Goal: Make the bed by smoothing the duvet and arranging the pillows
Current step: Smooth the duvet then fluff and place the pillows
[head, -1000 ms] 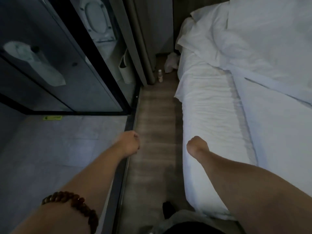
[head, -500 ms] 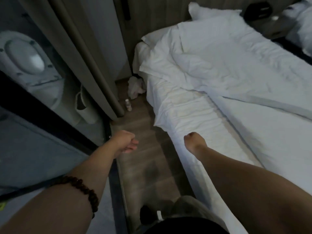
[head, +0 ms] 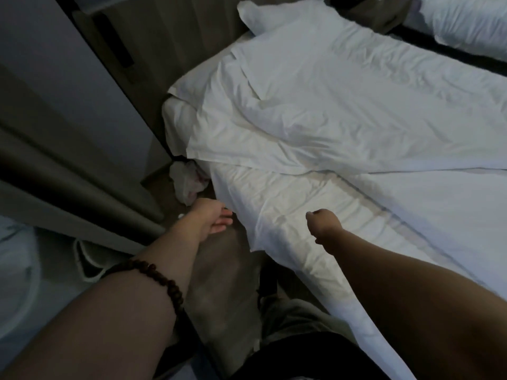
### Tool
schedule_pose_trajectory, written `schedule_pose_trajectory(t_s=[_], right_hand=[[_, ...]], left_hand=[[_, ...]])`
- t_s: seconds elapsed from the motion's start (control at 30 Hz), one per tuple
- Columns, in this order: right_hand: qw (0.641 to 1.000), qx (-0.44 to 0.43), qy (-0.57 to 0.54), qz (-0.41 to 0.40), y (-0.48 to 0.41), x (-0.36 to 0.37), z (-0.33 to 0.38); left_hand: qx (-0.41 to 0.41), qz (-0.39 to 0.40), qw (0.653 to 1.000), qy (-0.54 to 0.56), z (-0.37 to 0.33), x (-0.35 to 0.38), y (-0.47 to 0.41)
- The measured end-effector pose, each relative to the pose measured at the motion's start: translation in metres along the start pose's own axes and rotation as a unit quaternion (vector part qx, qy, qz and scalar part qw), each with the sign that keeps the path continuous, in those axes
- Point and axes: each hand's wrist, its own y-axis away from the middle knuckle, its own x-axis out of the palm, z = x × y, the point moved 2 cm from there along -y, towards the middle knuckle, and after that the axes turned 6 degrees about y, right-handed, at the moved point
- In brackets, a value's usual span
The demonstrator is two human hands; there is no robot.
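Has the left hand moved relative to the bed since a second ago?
Yes. The left hand has come forward and rightward, from mid-aisle to just beside the hanging edge of the bed sheet.

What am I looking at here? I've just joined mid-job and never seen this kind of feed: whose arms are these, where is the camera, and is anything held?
There is no machine. These are a person's two bare arms, filmed by one wide-angle camera on their head that looks forward and down. The left hand, with a bead bracelet on that arm, is open over the floor beside the bed's edge. The right hand is curled into a fist above the white bottom sheet, and I see no cloth in it. Further up, the rumpled duvet lies skewed across the bed, with a pillow at the head. A crumpled white wad lies on the floor.
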Motion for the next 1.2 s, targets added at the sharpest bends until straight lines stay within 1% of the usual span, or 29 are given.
schedule_pose_trajectory(t_s=[0.07,0.17,0.33,0.43,0.63,0.7,0.77,0.83,0.9,0.97,1.0,1.13,1.2], right_hand=[[0.998,0.039,-0.037,0.020,-0.039,0.009,0.028],[0.984,0.111,-0.136,0.025,-0.074,0.014,0.071],[0.930,0.197,-0.309,0.021,-0.122,0.017,0.129],[0.898,0.239,-0.368,-0.007,-0.163,0.019,0.141],[0.833,0.340,-0.430,-0.075,-0.233,0.038,0.130],[0.813,0.365,-0.445,-0.085,-0.247,0.048,0.130],[0.783,0.394,-0.472,-0.092,-0.267,0.060,0.128],[0.756,0.405,-0.504,-0.098,-0.289,0.070,0.127],[0.738,0.411,-0.524,-0.106,-0.313,0.073,0.132],[0.733,0.417,-0.521,-0.134,-0.336,0.069,0.137],[0.737,0.416,-0.511,-0.148,-0.348,0.064,0.140],[0.735,0.407,-0.506,-0.196,-0.382,0.047,0.133],[0.720,0.397,-0.526,-0.216,-0.383,0.037,0.136]], left_hand=[[-0.017,0.001,1.000,-0.007,-0.030,-0.005,-0.035],[-0.060,0.013,0.998,-0.009,-0.070,-0.011,-0.087],[-0.094,0.040,0.995,-0.016,-0.125,-0.008,-0.186],[-0.116,0.065,0.990,-0.038,-0.150,0.006,-0.254],[-0.204,0.105,0.973,-0.019,-0.174,0.049,-0.375],[-0.242,0.102,0.965,-0.003,-0.174,0.062,-0.402],[-0.283,0.089,0.955,0.008,-0.171,0.071,-0.430],[-0.304,0.075,0.950,0.010,-0.166,0.076,-0.454],[-0.318,0.057,0.946,0.027,-0.162,0.077,-0.473],[-0.328,0.039,0.943,0.045,-0.157,0.075,-0.486],[-0.329,0.036,0.942,0.059,-0.156,0.075,-0.492],[-0.314,-0.004,0.944,0.101,-0.155,0.068,-0.503],[-0.301,-0.014,0.941,0.152,-0.167,0.066,-0.507]])
